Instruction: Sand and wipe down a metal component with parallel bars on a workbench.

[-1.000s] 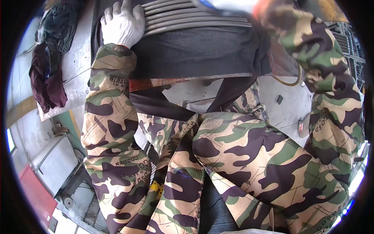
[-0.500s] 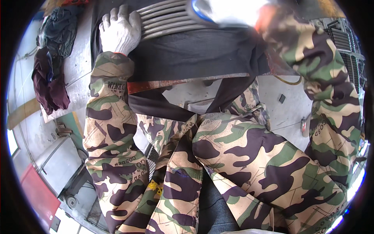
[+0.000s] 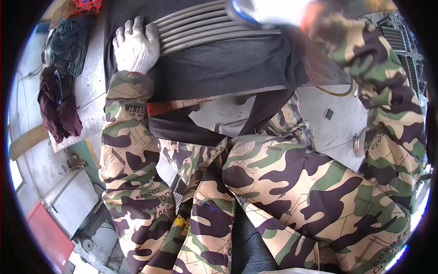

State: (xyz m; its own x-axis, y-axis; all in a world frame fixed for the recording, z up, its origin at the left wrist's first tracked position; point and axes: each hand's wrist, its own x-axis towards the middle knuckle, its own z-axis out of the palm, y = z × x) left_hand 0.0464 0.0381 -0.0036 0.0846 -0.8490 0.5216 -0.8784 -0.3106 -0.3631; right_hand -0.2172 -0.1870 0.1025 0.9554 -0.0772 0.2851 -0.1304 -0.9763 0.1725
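A row of several thin grey metal rods point(image 3: 196, 33) lies side by side on a black cloth point(image 3: 219, 61) in front of me. My left hand point(image 3: 136, 45), in a white knitted glove, rests at the rods' left ends with its fingers stretched out and slightly apart. Over the right part of the rods is my right hand point(image 3: 292, 13), a white overexposed blur with a blue edge on its left side. Its fingers cannot be made out, nor whether it holds something. The nearest rod's right end shows just below that blur.
Dark crumpled garments point(image 3: 59, 105) lie on a pale surface at the left. A red-edged board point(image 3: 182, 106) shows under the cloth's near side. More rods point(image 3: 397, 43) are stacked at the far right. A small dark block point(image 3: 329, 113) lies on the floor.
The white blur at my right hand sits slightly farther right, and the nearest rod's right end now shows. My left hand appears slightly lower and farther left in the picture, still at the rods' left ends.
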